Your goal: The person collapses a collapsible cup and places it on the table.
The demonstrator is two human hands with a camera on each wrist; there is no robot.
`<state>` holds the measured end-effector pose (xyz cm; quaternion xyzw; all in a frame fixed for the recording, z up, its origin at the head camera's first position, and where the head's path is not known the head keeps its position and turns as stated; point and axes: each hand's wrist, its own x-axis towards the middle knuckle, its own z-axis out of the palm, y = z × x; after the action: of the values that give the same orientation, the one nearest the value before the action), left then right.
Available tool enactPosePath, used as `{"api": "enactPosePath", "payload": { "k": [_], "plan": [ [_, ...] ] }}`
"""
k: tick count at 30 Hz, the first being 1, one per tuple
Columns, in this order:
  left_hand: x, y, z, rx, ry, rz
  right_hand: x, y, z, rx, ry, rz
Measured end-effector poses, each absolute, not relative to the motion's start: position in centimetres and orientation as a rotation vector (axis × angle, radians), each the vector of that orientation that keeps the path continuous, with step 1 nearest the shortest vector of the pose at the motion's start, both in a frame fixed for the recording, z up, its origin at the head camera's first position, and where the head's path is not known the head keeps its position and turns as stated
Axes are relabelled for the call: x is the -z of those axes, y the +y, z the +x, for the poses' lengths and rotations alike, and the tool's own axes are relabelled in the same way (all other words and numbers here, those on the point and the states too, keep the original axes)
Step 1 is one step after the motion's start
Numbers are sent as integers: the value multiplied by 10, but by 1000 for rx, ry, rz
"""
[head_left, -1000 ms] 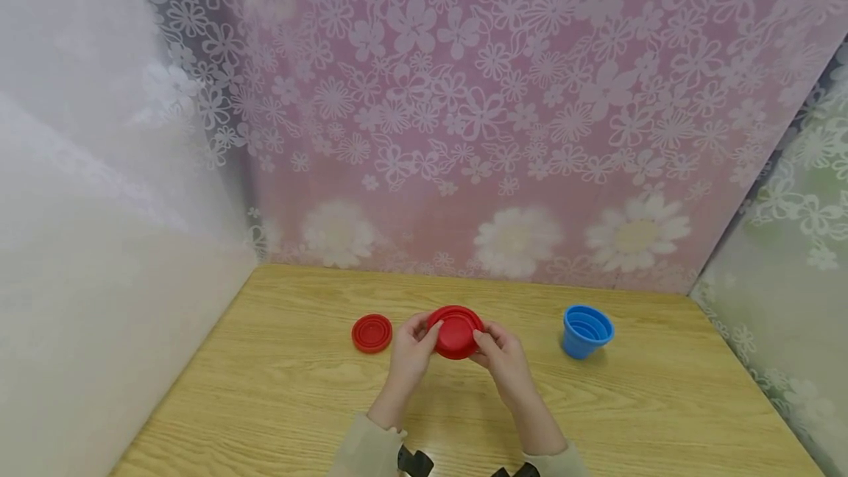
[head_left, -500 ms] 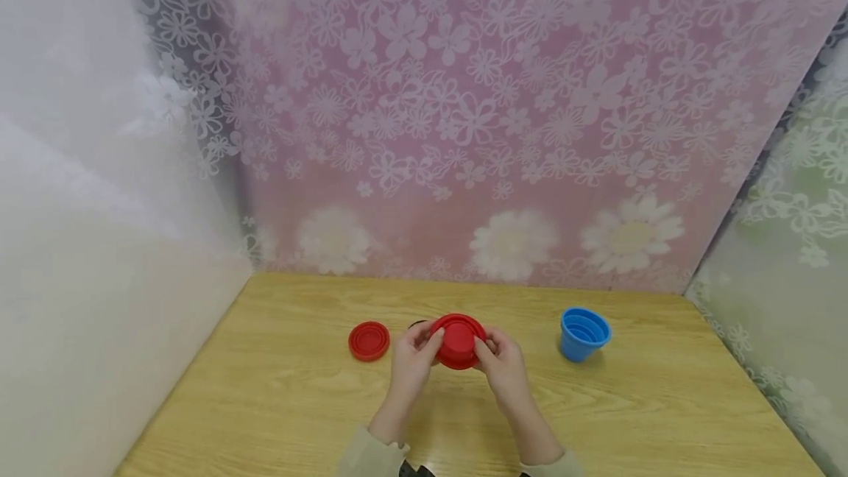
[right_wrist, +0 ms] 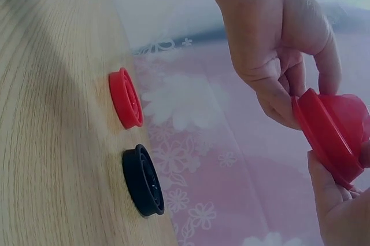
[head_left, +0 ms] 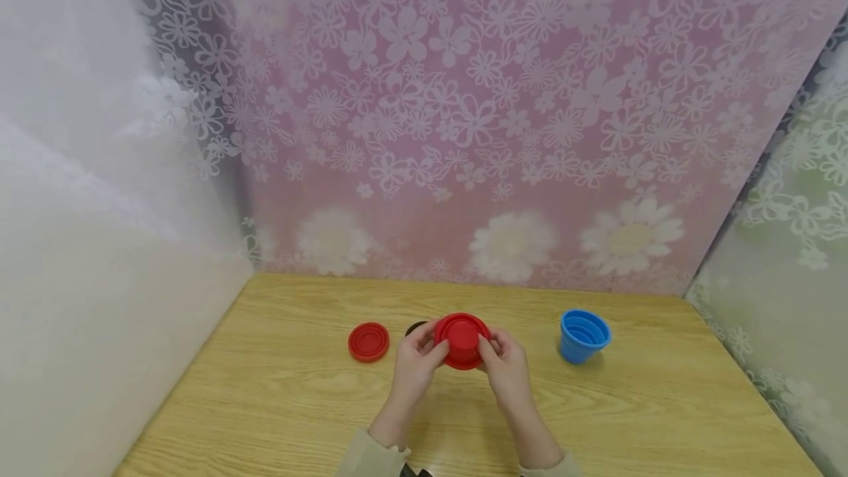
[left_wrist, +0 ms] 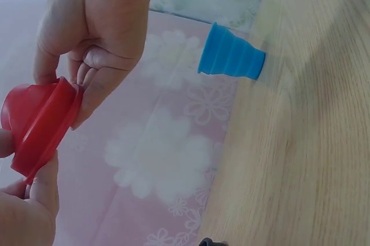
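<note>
A red collapsible cup [head_left: 462, 337] is held up over the table in both hands, its base facing the head camera. My left hand [head_left: 414, 363] pinches its left edge, thumb at the base and fingers behind the rim. On the opposite edge, my right hand [head_left: 507, 366] grips the same way. In the left wrist view the base of the red cup [left_wrist: 43, 116] bulges out past its wide rim, partly extended. Fingertips behind the rim are mostly hidden in the head view.
A flattened red collapsible cup [head_left: 368, 342] lies on the wooden table [head_left: 278, 389] at left. Beside it is a flattened black one [right_wrist: 141, 182], mostly behind my left hand in the head view. An extended blue cup [head_left: 583, 336] stands at right. Flower-patterned curtains surround the table.
The held cup's base has come out farther from its rim, toward the head camera. The black cup now shows behind my left hand. The head view has shifted slightly.
</note>
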<state>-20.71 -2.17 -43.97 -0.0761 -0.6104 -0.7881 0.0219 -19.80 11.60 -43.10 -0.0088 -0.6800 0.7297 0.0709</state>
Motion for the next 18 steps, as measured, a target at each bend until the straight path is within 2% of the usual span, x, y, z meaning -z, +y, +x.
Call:
{"api": "enactPosePath", "payload": {
  "k": [5,12,18],
  "plan": [
    [439,-19,-206,2350,-1911,-234,431,115,-196,-2249,-1998,10],
    [437,-19,-206,2417,-1858,-137,430,117,-195,-2419,-1898,72],
    [435,-20,-207,2492,-1805,-122,428,117,-196,-2391,-1927,88]
  ]
}}
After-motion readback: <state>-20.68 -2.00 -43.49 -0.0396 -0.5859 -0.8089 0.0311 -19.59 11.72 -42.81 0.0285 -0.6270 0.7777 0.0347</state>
